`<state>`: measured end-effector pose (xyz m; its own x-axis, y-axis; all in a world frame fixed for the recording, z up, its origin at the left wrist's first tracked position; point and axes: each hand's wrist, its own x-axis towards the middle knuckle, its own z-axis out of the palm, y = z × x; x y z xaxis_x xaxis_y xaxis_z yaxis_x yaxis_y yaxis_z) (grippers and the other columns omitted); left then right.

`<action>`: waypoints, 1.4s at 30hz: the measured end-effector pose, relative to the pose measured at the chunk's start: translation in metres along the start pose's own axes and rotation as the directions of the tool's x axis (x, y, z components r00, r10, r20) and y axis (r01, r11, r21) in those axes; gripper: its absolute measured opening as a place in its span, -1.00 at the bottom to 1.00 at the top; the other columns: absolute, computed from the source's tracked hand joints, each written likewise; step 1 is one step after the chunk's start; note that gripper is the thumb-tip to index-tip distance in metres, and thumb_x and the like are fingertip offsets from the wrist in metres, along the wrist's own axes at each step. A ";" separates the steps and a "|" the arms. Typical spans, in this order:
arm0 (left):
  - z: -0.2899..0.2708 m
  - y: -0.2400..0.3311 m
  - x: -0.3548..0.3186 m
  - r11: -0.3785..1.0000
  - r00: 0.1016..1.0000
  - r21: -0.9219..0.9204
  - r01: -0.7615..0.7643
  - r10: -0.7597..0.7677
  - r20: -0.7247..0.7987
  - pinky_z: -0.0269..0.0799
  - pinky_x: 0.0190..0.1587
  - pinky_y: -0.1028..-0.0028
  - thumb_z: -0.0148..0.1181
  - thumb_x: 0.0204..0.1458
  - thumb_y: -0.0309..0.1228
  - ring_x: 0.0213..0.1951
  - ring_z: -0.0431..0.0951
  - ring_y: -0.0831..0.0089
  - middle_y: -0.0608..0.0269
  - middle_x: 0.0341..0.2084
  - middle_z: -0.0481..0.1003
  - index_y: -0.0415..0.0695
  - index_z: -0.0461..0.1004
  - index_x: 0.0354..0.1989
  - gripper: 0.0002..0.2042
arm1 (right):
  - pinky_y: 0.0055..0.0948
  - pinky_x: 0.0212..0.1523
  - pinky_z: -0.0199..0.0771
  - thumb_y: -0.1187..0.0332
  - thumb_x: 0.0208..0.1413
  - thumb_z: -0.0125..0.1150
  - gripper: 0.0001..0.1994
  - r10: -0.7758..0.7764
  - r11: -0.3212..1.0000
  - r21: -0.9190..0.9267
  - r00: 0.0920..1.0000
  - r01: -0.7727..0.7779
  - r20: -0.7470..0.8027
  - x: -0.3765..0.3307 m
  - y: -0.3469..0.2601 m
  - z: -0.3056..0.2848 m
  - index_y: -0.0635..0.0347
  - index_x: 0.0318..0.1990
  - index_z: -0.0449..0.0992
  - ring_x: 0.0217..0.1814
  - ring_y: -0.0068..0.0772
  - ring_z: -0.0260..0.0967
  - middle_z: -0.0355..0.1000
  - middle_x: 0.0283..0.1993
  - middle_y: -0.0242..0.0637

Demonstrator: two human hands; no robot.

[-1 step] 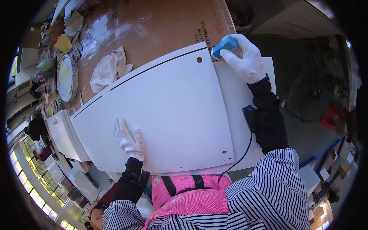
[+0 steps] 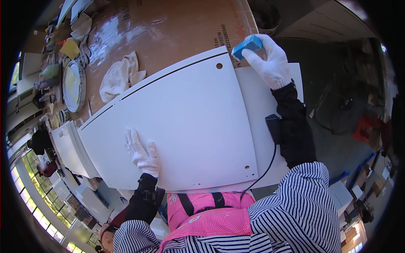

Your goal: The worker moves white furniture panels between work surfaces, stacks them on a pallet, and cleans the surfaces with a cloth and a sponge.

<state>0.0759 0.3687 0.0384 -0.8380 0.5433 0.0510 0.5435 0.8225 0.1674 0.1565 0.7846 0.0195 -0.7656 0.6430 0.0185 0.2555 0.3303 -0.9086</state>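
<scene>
A large white panel (image 2: 177, 122) lies in front of me, with a dark groove along its far edge and small round holes near its right corners. My left hand (image 2: 141, 152), in a white knit glove, rests flat on the panel's left part with its fingers spread. My gloved right hand (image 2: 270, 63) is closed around a blue block (image 2: 248, 46), perhaps a sanding block. It holds the block by the panel's far right corner; whether the block touches the edge I cannot tell.
Another white panel (image 2: 270, 139) sticks out beneath on the right. Brown cardboard (image 2: 168, 38) covers the surface beyond, bearing a crumpled cream cloth (image 2: 120, 78) and a round tub (image 2: 74, 86). Stacked white panels (image 2: 71, 147) stand at left. A red stool (image 2: 366, 130) is at right.
My right hand has shifted slightly away from me and to the left, carrying the blue block along. My left hand and the panel have stayed in place.
</scene>
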 end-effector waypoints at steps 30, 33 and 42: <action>0.001 -0.004 -0.001 0.999 1.000 -0.044 0.005 -0.006 -0.008 -0.18 0.32 0.01 -0.03 0.10 -0.20 0.30 0.00 -0.14 -0.18 0.27 0.06 -0.31 0.10 0.25 -0.41 | -0.25 0.14 0.35 0.20 0.05 0.25 -0.61 0.027 0.999 -0.046 1.000 -0.026 0.017 0.016 -0.006 0.018 0.10 0.00 0.38 0.08 -0.22 0.36 0.43 -0.06 -0.18; 0.001 -0.003 0.000 0.999 1.000 -0.035 0.000 0.000 0.002 -0.18 0.32 0.01 -0.03 0.10 -0.20 0.30 0.00 -0.14 -0.18 0.27 0.06 -0.30 0.09 0.25 -0.40 | -0.23 0.13 0.35 0.20 0.05 0.25 -0.61 0.088 0.992 -0.092 0.995 -0.092 -0.046 0.018 -0.006 0.017 0.11 0.01 0.39 0.10 -0.21 0.35 0.43 -0.04 -0.16; 0.001 -0.002 0.000 0.999 1.000 -0.047 0.002 -0.002 -0.011 -0.17 0.31 0.02 -0.02 0.09 -0.21 0.30 0.00 -0.14 -0.18 0.27 0.06 -0.31 0.10 0.25 -0.41 | -0.23 0.15 0.33 0.18 0.04 0.27 -0.59 0.071 0.993 -0.090 0.994 -0.079 -0.085 0.021 -0.003 0.020 0.11 0.01 0.39 0.11 -0.20 0.34 0.43 -0.04 -0.16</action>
<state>0.0752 0.3669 0.0373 -0.8396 0.5397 0.0616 0.5393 0.8146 0.2134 0.1281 0.7834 0.0146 -0.6926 0.7212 -0.0110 0.3669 0.3392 -0.8662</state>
